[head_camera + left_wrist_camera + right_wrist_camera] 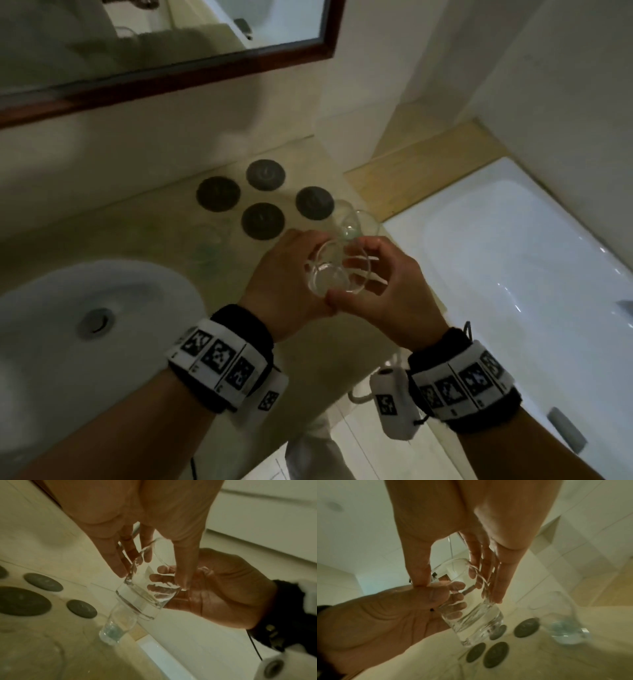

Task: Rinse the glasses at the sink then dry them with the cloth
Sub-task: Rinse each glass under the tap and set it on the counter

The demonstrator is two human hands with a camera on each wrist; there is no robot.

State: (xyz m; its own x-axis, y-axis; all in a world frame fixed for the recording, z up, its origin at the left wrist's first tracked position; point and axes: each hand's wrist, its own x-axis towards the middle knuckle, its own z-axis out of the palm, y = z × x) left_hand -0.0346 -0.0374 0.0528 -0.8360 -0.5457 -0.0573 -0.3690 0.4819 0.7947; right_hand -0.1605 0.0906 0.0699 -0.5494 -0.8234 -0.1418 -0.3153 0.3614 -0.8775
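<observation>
I hold one clear glass (330, 274) over the counter, right of the sink (41, 342), tilted with its thick base away from me. My left hand (301, 253) grips it from the left and my right hand (376, 270) from the right. In the left wrist view my left hand (149, 561) wraps the glass (142, 601) from above, with the right hand's fingers (163, 577) showing through it. In the right wrist view my right hand (479, 574) curls round the glass (471, 623). A second glass (356, 222) stands on the counter just beyond. No cloth is in view.
Several dark round coasters (262, 221) lie on the beige counter (137, 222) behind the hands. A white bathtub (513, 257) lies at the right, below the counter's edge. A wood-framed mirror (205, 73) hangs on the wall above. The sink drain (96, 322) is shut.
</observation>
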